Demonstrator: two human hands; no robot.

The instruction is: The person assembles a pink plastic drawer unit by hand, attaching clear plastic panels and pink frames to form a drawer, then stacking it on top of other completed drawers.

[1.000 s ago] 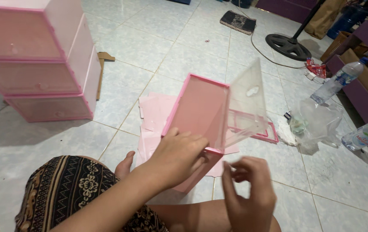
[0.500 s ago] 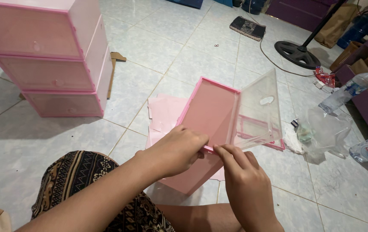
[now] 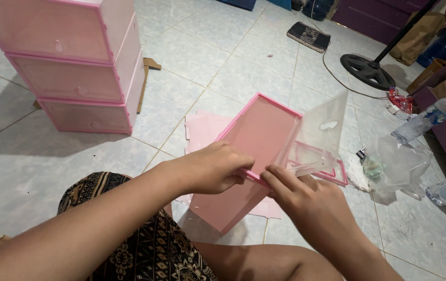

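At the centre of the head view, a half-built pink plastic box [image 3: 256, 156] stands tilted on the tiled floor [image 3: 207, 67]; the left hand [image 3: 210, 169] clamps its near rim to steady it, while the right hand [image 3: 306, 200] pinches the clear plastic door panel [image 3: 321, 132] at its lower corner. Stacked pink drawers [image 3: 72, 62] sit at ten o'clock, water bottles [image 3: 425, 117] at three.
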